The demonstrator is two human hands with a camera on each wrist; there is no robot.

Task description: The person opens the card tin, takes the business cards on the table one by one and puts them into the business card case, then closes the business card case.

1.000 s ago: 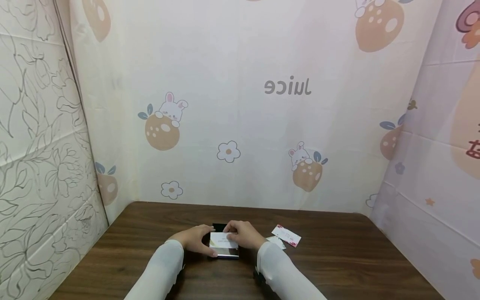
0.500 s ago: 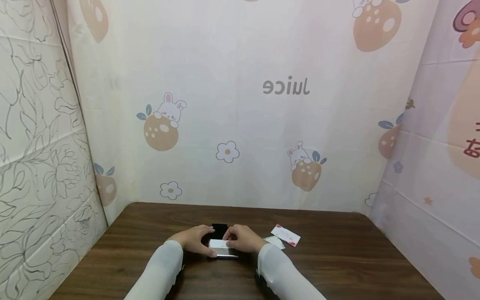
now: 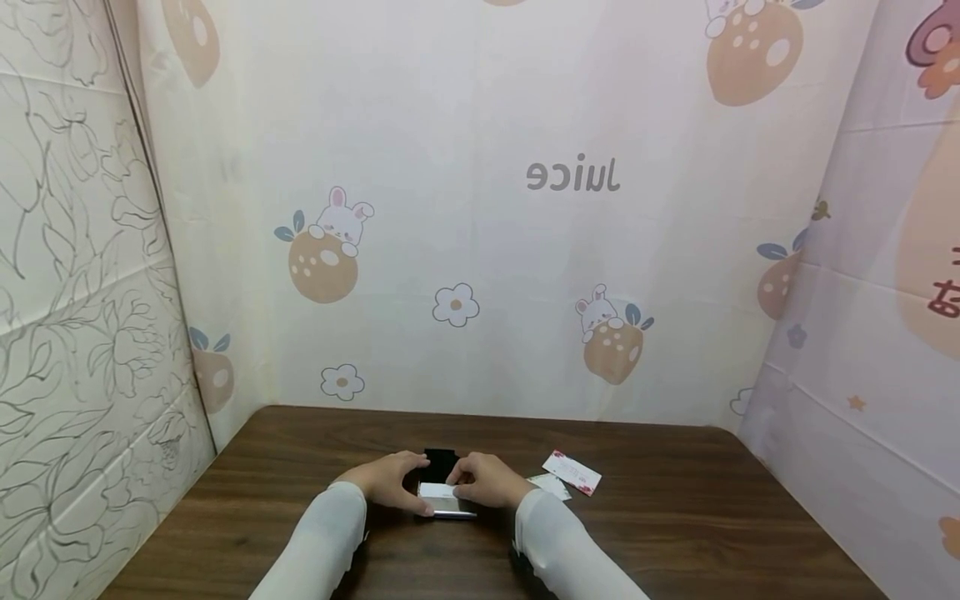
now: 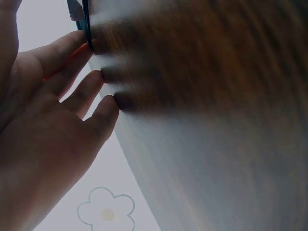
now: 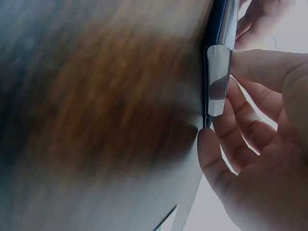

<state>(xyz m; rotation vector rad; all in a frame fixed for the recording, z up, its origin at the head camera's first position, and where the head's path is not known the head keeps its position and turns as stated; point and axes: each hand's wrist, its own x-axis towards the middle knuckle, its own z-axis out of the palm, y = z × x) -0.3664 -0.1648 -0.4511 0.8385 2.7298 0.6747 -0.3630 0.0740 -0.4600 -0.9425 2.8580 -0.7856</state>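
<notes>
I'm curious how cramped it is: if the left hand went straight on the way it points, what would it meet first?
The left hand would likely meet the black-and-silver case it touches; beyond that, the right hand looks roughly in line, though depth is unclear.

One left hand (image 3: 385, 481), one right hand (image 3: 490, 481), one case (image 3: 454, 514) and three visible cards (image 3: 572, 472) at one tabletop (image 3: 660, 508).
One card (image 3: 436, 490) shows at the case and two lie loose; any stacked beneath cannot be counted. Two sleeves (image 3: 324, 533) show. Printed on the back cloth (image 3: 450, 108): three rabbits (image 3: 342, 223), one cut off, three outlined flowers (image 3: 455, 305), one partial, and one word (image 3: 573, 173).
</notes>
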